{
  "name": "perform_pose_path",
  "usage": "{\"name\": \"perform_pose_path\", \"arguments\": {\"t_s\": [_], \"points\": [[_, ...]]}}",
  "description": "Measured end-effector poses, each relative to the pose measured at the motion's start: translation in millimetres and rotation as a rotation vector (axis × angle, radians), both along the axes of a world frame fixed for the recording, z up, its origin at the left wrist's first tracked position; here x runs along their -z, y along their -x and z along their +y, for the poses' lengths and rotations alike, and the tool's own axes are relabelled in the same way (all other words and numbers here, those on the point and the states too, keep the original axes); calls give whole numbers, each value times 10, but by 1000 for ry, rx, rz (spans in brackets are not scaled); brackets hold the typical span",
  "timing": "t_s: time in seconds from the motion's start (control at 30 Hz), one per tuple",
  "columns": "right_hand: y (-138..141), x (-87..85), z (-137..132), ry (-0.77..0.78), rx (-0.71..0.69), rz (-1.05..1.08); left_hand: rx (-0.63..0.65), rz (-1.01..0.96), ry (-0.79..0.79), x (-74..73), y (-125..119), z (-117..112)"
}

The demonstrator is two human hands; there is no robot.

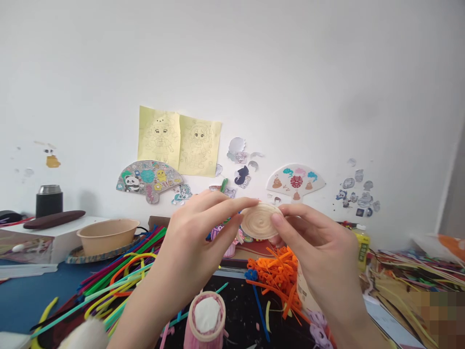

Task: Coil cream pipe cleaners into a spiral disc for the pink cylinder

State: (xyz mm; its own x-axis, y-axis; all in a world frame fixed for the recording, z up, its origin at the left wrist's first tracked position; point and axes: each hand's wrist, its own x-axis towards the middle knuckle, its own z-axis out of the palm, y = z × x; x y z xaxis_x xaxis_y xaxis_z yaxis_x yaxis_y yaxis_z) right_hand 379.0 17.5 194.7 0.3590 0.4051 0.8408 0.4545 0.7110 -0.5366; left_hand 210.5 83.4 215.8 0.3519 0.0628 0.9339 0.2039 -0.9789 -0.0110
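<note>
Disc [259, 222] of coiled, cream-coloured material is held up between both hands, its spiral face in view. The right hand [323, 247] pinches the right edge, thumb on the face and fingers behind; the left hand [192, 232] grips the upper left rim with index finger and thumb. Light, even pressure along the rim probably suits it best, since a hard thumb push could loosen the rings. Below the grip, slightly left, stands a pink cup [203, 342] with white filling [207, 314]; below right lie orange pipe cleaners [278, 271].
</note>
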Motion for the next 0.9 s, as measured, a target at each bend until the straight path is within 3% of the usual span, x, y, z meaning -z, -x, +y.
{"name": "perform_pose_path", "arguments": {"t_s": [0.9], "points": [[19, -9, -31, -11, 49, -45, 2, 31, -39, -7, -14, -10]]}}
